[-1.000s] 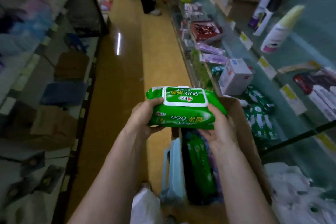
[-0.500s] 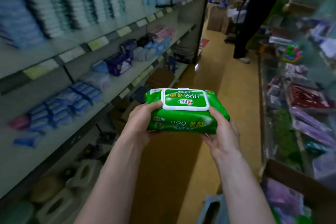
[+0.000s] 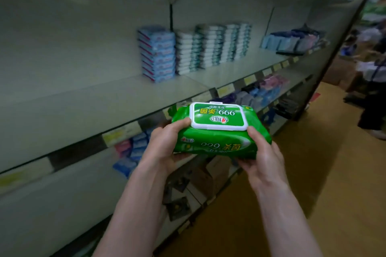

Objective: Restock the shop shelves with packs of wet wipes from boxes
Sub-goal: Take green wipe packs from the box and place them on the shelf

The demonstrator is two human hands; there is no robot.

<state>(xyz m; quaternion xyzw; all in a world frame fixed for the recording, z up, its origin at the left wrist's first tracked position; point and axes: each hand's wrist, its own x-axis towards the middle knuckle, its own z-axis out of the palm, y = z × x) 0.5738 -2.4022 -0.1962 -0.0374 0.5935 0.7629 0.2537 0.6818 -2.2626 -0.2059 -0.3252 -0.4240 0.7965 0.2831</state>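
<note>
Grey shop shelves (image 3: 104, 98) run along the left, with blue and white stacked packs (image 3: 194, 50) on the upper one. Before the shelf edge, in the air, is a green pack of wet wipes (image 3: 219, 146) with a white lid (image 3: 218, 118) on top. The left hand (image 3: 165, 144) grips its left end, the right hand (image 3: 263, 158) its right end.

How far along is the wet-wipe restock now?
Looks done: stacked blue and white-teal packs stand on the grey shelf. In hand: left hand and right hand grip one green plastic wet-wipe pack with a white lid, off the shelf. Left: set it on the shelf's bare stretch left of the stacks.
</note>
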